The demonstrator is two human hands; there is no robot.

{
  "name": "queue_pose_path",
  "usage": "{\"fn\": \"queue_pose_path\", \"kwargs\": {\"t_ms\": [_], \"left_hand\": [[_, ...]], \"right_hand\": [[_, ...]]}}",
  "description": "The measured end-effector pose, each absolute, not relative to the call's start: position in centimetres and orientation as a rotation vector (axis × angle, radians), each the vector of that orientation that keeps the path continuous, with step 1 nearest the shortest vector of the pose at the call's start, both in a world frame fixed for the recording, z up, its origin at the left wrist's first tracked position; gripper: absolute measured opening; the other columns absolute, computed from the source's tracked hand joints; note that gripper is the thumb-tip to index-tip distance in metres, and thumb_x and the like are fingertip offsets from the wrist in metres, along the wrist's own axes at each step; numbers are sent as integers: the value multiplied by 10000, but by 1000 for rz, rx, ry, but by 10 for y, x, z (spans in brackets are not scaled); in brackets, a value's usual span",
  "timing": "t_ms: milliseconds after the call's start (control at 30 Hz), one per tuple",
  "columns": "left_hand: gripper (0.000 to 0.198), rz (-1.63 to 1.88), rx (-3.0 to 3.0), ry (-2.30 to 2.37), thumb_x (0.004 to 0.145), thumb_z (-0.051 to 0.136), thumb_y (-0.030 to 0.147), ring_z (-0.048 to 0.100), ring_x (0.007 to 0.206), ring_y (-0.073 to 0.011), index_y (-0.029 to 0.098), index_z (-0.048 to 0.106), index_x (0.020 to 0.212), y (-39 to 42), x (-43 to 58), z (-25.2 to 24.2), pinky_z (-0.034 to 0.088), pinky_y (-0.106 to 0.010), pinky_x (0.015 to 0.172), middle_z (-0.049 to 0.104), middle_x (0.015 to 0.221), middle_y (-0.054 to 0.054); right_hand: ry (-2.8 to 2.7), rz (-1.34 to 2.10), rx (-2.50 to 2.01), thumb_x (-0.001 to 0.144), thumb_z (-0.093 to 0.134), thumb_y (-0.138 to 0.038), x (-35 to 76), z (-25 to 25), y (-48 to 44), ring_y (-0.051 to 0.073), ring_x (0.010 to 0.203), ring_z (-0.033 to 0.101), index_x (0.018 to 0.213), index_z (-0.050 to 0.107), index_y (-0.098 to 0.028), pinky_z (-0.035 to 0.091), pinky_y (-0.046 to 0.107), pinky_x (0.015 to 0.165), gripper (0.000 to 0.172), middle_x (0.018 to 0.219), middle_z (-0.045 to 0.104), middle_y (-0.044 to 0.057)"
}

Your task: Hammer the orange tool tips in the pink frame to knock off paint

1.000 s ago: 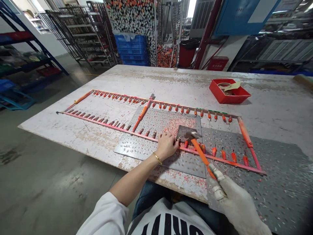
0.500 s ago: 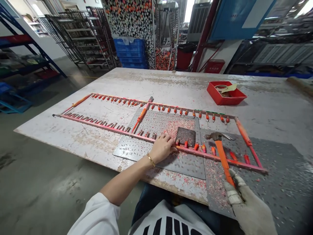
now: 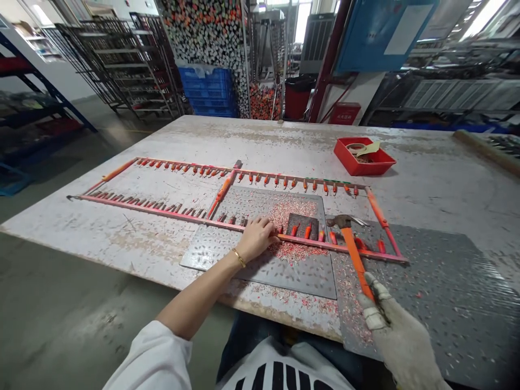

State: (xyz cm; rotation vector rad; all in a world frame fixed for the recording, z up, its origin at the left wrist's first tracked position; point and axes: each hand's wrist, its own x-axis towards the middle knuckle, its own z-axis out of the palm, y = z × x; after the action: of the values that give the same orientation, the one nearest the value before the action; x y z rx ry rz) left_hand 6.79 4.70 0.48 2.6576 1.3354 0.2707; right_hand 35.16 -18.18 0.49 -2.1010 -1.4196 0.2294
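Note:
A long pink metal rack frame (image 3: pixel 154 212) with rows of orange-coated hooks lies flat on the worktable. My bare left hand (image 3: pixel 255 237), a gold bracelet at its wrist, grips the frame's near rail with curled fingers. My right hand (image 3: pixel 396 338), in a white knit glove, is closed round the orange handle of a claw hammer (image 3: pixel 352 250). The hammer's steel head hovers just above the near rail, right of a small dark metal block (image 3: pixel 301 222). Red paint chips lie heaped around the block on a grey studded plate (image 3: pixel 227 246).
A red tray (image 3: pixel 350 160) holding tape rolls stands at the table's far right. A second grey studded sheet (image 3: pixel 447 281) covers the near right corner. The table's near edge (image 3: pixel 122 268) drops to bare floor on the left. Racks and blue crates stand behind.
The hammer struck at the dark block, then lifted and swung right, now held over the rail. My left hand stayed on the near rail. The view shifted slightly.

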Motion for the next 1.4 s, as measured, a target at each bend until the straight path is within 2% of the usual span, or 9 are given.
{"fn": "queue_pose_path", "kwargs": {"t_ms": [233,400,567,800,1067,1167,1267,1333,1400], "left_hand": [[192,391,2654,1264,962,666,396,567,1111,-240,240,687,1074,39,70,2,382,-404,1009,687,1124,-52],[203,494,2605,1256,1019,573,368,584,1104,-228,261,744,1041,31,94,3,373,-422,1037,712,1132,-46],[195,533,2486,1299,995,623,385,587,1098,-233,254,767,1014,28,110,-11,408,-407,1015,722,1086,-49],[212,621,2532,1195,994,627,356,589,979,-226,215,773,934,34,108,-23,449,-397,914,708,988,-66],[174,694,2532,1192,982,651,341,580,996,-234,226,780,958,33,109,-28,449,-408,918,716,986,-59],[199,699,2544,1186,993,633,349,574,979,-228,223,777,942,33,109,-28,448,-400,905,710,977,-65],[225,691,2562,1184,998,622,353,574,962,-227,207,773,917,33,109,-29,448,-394,881,709,961,-71],[228,688,2568,1182,1000,620,359,574,956,-227,206,773,925,33,109,-29,447,-396,881,709,951,-69],[225,693,2566,1184,1000,620,365,573,956,-227,213,774,940,32,109,-30,446,-397,887,708,948,-64]], "right_hand": [[-1768,123,-1938,941,468,-275,349,-4,-164,223,1040,758,1347,673,-162,612,323,899,469,1243,754,83],[-2016,-5,-1782,937,442,-225,353,35,-148,208,854,774,1374,666,-237,616,295,717,491,1135,789,51],[-2024,-12,-1779,910,454,-201,354,51,-145,170,596,671,1555,481,-267,507,275,504,649,918,764,31],[-2141,112,-1997,914,404,-154,347,31,-144,188,712,722,1438,618,-266,562,289,644,577,937,766,38],[-1927,-43,-1961,895,461,-208,347,69,-155,165,576,653,1602,377,-285,478,272,501,715,892,749,7],[-2114,18,-2077,905,435,-177,344,46,-150,169,568,650,1531,494,-271,473,281,507,636,880,736,16],[-2217,115,-2114,947,394,-175,343,31,-144,194,688,707,1459,583,-261,532,296,614,552,910,748,37],[-2203,139,-2081,962,384,-190,346,36,-143,195,732,718,1455,589,-268,555,301,682,540,925,753,41],[-2135,139,-2060,949,415,-211,349,52,-146,189,705,711,1497,544,-299,556,298,662,569,961,763,34]]}}
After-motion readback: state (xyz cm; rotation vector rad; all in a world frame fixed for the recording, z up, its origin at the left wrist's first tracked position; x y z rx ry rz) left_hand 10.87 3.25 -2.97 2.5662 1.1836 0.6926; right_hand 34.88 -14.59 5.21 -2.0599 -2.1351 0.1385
